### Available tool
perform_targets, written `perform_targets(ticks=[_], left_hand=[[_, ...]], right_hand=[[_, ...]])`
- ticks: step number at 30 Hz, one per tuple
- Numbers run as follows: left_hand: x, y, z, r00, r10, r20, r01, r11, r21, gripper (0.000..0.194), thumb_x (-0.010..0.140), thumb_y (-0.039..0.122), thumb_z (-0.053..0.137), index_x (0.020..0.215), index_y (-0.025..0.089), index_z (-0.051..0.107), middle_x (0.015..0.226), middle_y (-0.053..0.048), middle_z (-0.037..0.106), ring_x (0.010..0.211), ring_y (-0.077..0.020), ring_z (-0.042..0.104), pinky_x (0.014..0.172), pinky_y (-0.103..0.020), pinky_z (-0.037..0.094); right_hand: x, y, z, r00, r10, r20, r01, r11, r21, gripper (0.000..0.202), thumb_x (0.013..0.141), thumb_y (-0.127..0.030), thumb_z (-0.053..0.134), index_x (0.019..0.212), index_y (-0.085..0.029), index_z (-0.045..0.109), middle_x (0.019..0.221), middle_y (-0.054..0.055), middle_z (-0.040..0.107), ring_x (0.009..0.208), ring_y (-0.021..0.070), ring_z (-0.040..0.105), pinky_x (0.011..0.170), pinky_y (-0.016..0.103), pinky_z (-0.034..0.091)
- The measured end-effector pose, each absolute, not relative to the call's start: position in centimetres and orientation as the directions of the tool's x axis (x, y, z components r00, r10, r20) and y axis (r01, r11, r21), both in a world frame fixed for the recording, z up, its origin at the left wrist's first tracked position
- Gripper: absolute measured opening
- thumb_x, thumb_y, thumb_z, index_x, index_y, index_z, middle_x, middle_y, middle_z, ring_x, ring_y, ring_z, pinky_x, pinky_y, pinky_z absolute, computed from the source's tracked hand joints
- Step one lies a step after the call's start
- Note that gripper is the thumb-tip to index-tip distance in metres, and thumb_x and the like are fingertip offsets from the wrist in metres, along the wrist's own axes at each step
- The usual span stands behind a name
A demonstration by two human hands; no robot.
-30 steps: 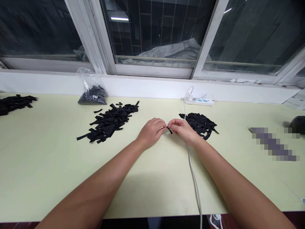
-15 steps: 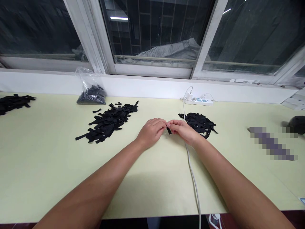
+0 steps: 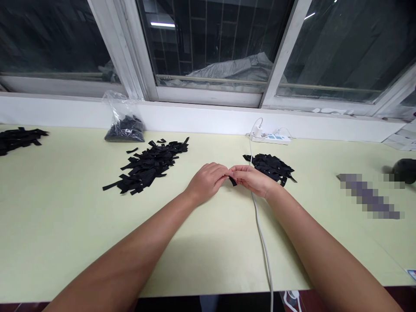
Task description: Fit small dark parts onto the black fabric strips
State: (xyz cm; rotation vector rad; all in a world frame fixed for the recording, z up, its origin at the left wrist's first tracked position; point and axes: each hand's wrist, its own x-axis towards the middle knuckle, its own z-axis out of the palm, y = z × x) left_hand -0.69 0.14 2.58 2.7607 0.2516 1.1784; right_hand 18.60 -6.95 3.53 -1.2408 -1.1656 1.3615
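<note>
Fingertip to fingertip, my left hand (image 3: pixel 208 180) and my right hand (image 3: pixel 251 178) meet above the middle of the table. Both are closed in a pinch on one short black fabric strip (image 3: pixel 233 181), whose loose end hangs below the fingers. The rest of the strip is hidden by my fingertips. A pile of similar black strips (image 3: pixel 273 167) lies just beyond my right hand. Farther off on the left is a larger, spread-out pile of black strips (image 3: pixel 149 167), with a few loose pieces beside it.
A clear plastic bag (image 3: pixel 125 125) of black pieces stands against the wall. The white power strip (image 3: pixel 271 138) sits at the back, and its cable (image 3: pixel 261 234) runs forward under my right wrist. Another black pile (image 3: pixel 21 139) lies far left. On the right is a blurred-out object (image 3: pixel 370 197).
My hands have shifted very slightly right, still pinching the strip. Its hanging end has swung a little to the right and down. The piles look the same.
</note>
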Motion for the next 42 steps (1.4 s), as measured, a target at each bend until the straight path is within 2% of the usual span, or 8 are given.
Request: perform_targets(ticks=[7, 12, 17, 26, 33, 42], left_hand=[[-0.7, -0.2, 2.6, 0.681, 0.11, 0.724, 0.063, -0.994, 0.092, 0.021, 0.097, 0.012, 0.044, 0.109, 0.019, 0.061, 0.102, -0.006, 0.07, 0.093, -0.0178, 0.062, 0.081, -0.034, 0.049], [-0.8, -0.5, 2.6, 0.664, 0.062, 0.745, 0.023, -0.998, 0.062, 0.022, 0.096, 0.011, 0.045, 0.109, 0.02, 0.061, 0.101, -0.007, 0.069, 0.091, -0.0175, 0.062, 0.08, -0.034, 0.051], [-0.9, -0.5, 2.5, 0.647, 0.05, 0.761, -0.04, -0.994, 0.099, 0.022, 0.095, 0.01, 0.046, 0.108, 0.02, 0.062, 0.102, -0.007, 0.069, 0.091, -0.0168, 0.062, 0.081, -0.034, 0.052], [-0.9, -0.5, 2.2, 0.624, 0.126, 0.771, -0.048, -0.979, 0.199, 0.022, 0.094, 0.01, 0.048, 0.106, 0.02, 0.063, 0.1, -0.007, 0.07, 0.092, -0.0167, 0.063, 0.08, -0.034, 0.056], [-1.0, -0.8, 2.6, 0.61, 0.155, 0.777, -0.038, -0.974, 0.224, 0.021, 0.094, 0.01, 0.048, 0.108, 0.02, 0.061, 0.102, -0.008, 0.067, 0.097, -0.0177, 0.063, 0.083, -0.034, 0.056], [-0.9, -0.8, 3.0, 0.656, 0.135, 0.743, -0.04, -0.976, 0.213, 0.02, 0.093, 0.009, 0.046, 0.107, 0.019, 0.056, 0.1, -0.009, 0.063, 0.097, -0.0191, 0.059, 0.084, -0.035, 0.053]], right_hand=[[18.6, -7.3, 3.9, -0.148, 0.985, -0.085, -0.111, -0.102, -0.989, 0.01, 0.07, -0.023, 0.071, 0.074, -0.022, 0.063, 0.064, -0.004, 0.048, 0.068, 0.0132, 0.041, 0.07, 0.029, 0.03], [18.8, -7.5, 4.1, -0.235, 0.967, -0.096, -0.162, -0.136, -0.977, 0.012, 0.071, -0.021, 0.072, 0.075, -0.021, 0.061, 0.068, -0.003, 0.05, 0.071, 0.0144, 0.047, 0.071, 0.03, 0.029], [18.6, -7.7, 4.5, -0.272, 0.955, -0.12, -0.171, -0.171, -0.97, 0.013, 0.071, -0.021, 0.072, 0.074, -0.021, 0.059, 0.069, -0.003, 0.05, 0.071, 0.0145, 0.049, 0.07, 0.03, 0.03], [18.2, -7.7, 4.4, -0.234, 0.967, -0.098, -0.173, -0.14, -0.975, 0.014, 0.072, -0.025, 0.073, 0.075, -0.022, 0.059, 0.07, -0.002, 0.051, 0.072, 0.0151, 0.048, 0.07, 0.03, 0.032], [17.9, -8.0, 4.6, -0.297, 0.94, -0.165, -0.321, -0.261, -0.91, 0.019, 0.074, -0.027, 0.077, 0.079, -0.022, 0.059, 0.077, -0.001, 0.051, 0.074, 0.0142, 0.049, 0.069, 0.029, 0.039], [17.7, -8.0, 4.5, -0.286, 0.942, -0.176, -0.336, -0.271, -0.902, 0.021, 0.074, -0.029, 0.079, 0.077, -0.022, 0.059, 0.078, -0.001, 0.053, 0.074, 0.0136, 0.049, 0.066, 0.029, 0.041]])
